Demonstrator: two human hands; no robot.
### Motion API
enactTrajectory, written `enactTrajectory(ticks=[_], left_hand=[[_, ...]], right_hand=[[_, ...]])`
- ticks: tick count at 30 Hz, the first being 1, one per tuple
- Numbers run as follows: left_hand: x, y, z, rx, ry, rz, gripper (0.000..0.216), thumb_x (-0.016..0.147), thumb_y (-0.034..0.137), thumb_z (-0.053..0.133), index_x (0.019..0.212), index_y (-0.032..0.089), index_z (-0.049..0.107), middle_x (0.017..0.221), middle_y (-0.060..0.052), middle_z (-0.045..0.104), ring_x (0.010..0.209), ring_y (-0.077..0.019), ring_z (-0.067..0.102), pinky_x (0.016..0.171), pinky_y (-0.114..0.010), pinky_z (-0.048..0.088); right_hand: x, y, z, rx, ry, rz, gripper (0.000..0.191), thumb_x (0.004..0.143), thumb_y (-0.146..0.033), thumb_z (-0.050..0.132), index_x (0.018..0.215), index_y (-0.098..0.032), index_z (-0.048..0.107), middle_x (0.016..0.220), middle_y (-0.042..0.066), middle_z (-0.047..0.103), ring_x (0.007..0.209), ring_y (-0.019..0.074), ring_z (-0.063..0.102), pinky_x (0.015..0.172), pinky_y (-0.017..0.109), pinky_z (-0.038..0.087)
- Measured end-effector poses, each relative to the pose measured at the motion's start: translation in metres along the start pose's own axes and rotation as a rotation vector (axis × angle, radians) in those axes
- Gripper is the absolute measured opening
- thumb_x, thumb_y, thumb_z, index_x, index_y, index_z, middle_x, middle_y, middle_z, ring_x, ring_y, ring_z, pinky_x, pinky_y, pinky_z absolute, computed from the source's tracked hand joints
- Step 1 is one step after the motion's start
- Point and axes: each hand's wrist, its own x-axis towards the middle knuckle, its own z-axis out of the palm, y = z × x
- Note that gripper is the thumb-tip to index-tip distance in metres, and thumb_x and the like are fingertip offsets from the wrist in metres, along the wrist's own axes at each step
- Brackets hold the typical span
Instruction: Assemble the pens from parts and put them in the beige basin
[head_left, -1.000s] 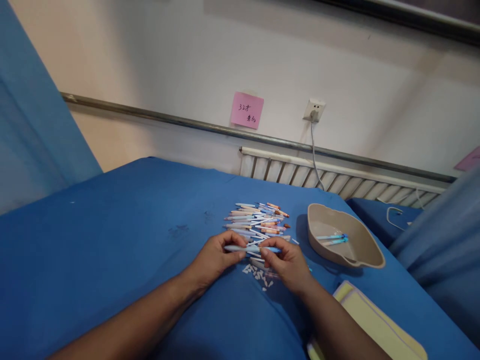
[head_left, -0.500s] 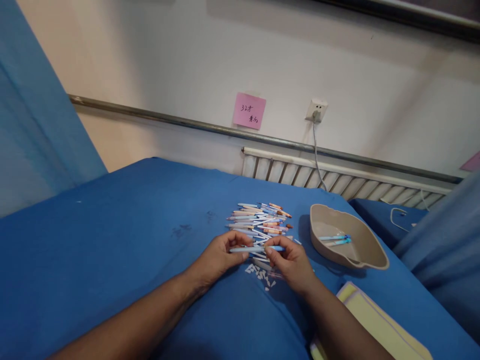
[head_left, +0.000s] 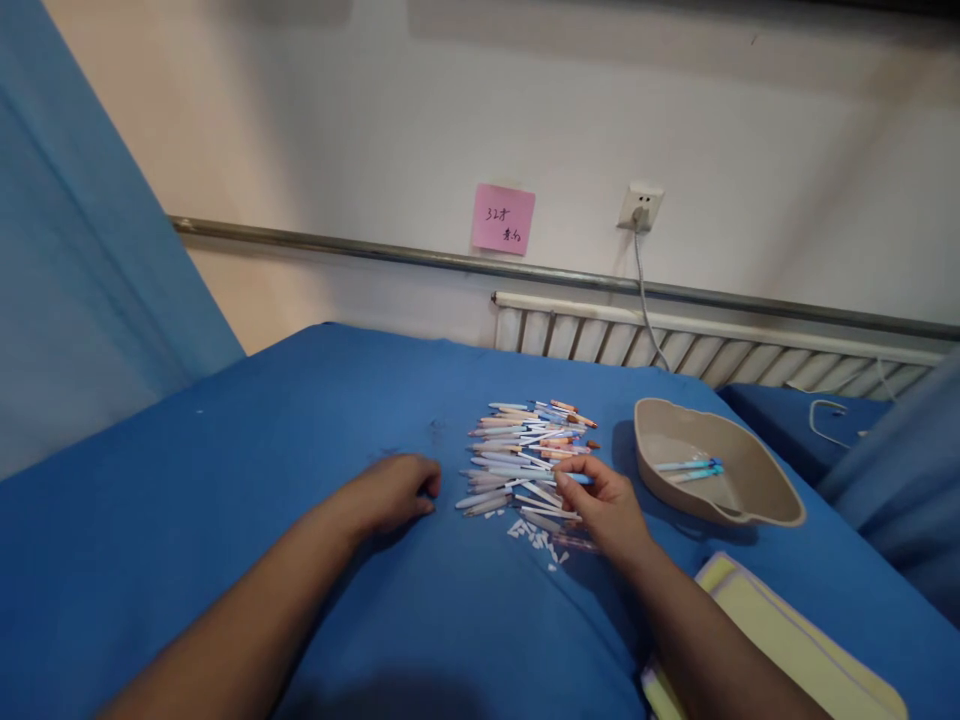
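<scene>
Near the middle of the blue cloth lies a loose bunch of pens (head_left: 491, 460) in pale and orange tones, mixed with thin white sticks. Over this bunch my right hand (head_left: 604, 505) pinches a light-blue pen (head_left: 525, 474) by its right end, its length pointing left. My left hand (head_left: 397, 490) rests low over the cloth, left of the bunch. Its fingers are loosely curled, with a gap between thumb and forefinger and nothing visible in them. Small white scraps (head_left: 536, 537) are scattered in front of the pens.
To the right stands a beige basin (head_left: 757, 480) with blue pens (head_left: 690, 468) inside. A yellow folded cloth or pad (head_left: 795, 630) lies by my right forearm. Behind the blue-covered table (head_left: 300, 420) are a radiator (head_left: 585, 335) and a plugged socket (head_left: 641, 207).
My left hand has let go of the pen and moved left and away from it. My right hand keeps the pen, now over the bunch. The view has shifted slightly.
</scene>
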Motion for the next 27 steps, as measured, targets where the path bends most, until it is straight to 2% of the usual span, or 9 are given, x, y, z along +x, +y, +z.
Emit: enactTrajectory(ticks=[3, 5, 9, 11, 13, 19, 23, 27], left_hand=[[-0.001, 0.005, 0.001, 0.040, -0.058, 0.012, 0.007, 0.062, 0.019, 0.060, 0.064, 0.023, 0.066, 0.065, 0.001, 0.066, 0.064, -0.0180, 0.055, 0.056, -0.023, 0.031], [-0.001, 0.009, -0.001, 0.059, -0.042, 0.018, 0.007, 0.067, 0.020, 0.058, 0.065, 0.023, 0.064, 0.066, -0.001, 0.066, 0.063, -0.0182, 0.055, 0.056, -0.024, 0.031], [0.000, 0.025, -0.001, 0.011, 0.113, 0.033, 0.014, 0.079, 0.028, 0.049, 0.073, 0.022, 0.060, 0.068, -0.001, 0.063, 0.062, -0.0182, 0.054, 0.058, -0.025, 0.032], [0.001, 0.035, 0.005, -0.093, 0.193, 0.077, 0.017, 0.082, 0.030, 0.046, 0.077, 0.021, 0.059, 0.071, -0.001, 0.062, 0.066, -0.0179, 0.055, 0.060, -0.024, 0.034], [0.003, 0.046, 0.017, -0.205, 0.217, 0.128, 0.019, 0.084, 0.032, 0.044, 0.079, 0.020, 0.058, 0.071, 0.001, 0.061, 0.066, -0.0168, 0.054, 0.060, -0.023, 0.035], [0.008, 0.067, 0.056, -0.317, 0.095, 0.241, 0.014, 0.081, 0.026, 0.050, 0.076, 0.019, 0.061, 0.066, 0.002, 0.060, 0.064, -0.0151, 0.053, 0.058, -0.022, 0.036], [0.012, 0.067, 0.065, -0.357, 0.046, 0.261, 0.018, 0.082, 0.026, 0.049, 0.082, 0.019, 0.066, 0.075, -0.001, 0.066, 0.071, -0.0167, 0.058, 0.065, -0.023, 0.039], [0.012, 0.066, 0.062, -0.381, 0.066, 0.257, 0.021, 0.085, 0.027, 0.047, 0.088, 0.019, 0.066, 0.083, -0.002, 0.068, 0.079, -0.0175, 0.060, 0.071, -0.023, 0.041]], right_hand=[[0.001, 0.002, 0.000, -0.015, -0.006, -0.006, 0.038, 0.066, -0.053, 0.067, 0.080, -0.018, 0.062, 0.057, -0.002, 0.055, 0.049, 0.0111, 0.050, 0.045, 0.022, 0.040], [0.003, 0.004, 0.001, -0.022, -0.019, 0.002, 0.034, 0.067, -0.050, 0.067, 0.078, -0.018, 0.060, 0.057, -0.003, 0.055, 0.049, 0.0111, 0.051, 0.046, 0.022, 0.040], [0.003, 0.007, 0.003, -0.051, -0.076, 0.042, 0.027, 0.069, -0.044, 0.065, 0.075, -0.019, 0.056, 0.053, -0.005, 0.054, 0.046, 0.0110, 0.051, 0.043, 0.020, 0.037], [0.002, 0.007, 0.003, -0.064, -0.124, 0.070, 0.024, 0.070, -0.041, 0.064, 0.076, -0.020, 0.054, 0.053, -0.005, 0.054, 0.046, 0.0109, 0.051, 0.042, 0.020, 0.036], [0.000, 0.006, 0.004, -0.063, -0.198, 0.095, 0.023, 0.071, -0.039, 0.064, 0.077, -0.020, 0.054, 0.055, -0.005, 0.056, 0.046, 0.0104, 0.051, 0.043, 0.020, 0.036], [-0.009, 0.004, 0.008, -0.006, -0.462, 0.097, 0.018, 0.073, -0.034, 0.065, 0.076, -0.019, 0.055, 0.058, -0.005, 0.057, 0.048, 0.0092, 0.050, 0.048, 0.021, 0.040], [-0.008, 0.008, 0.009, -0.014, -0.485, 0.130, 0.017, 0.073, -0.032, 0.064, 0.077, -0.019, 0.055, 0.058, -0.005, 0.058, 0.048, 0.0095, 0.052, 0.048, 0.021, 0.041], [-0.004, 0.014, 0.009, -0.015, -0.453, 0.135, 0.017, 0.072, -0.031, 0.064, 0.077, -0.018, 0.054, 0.058, -0.004, 0.059, 0.049, 0.0096, 0.053, 0.050, 0.022, 0.043]])
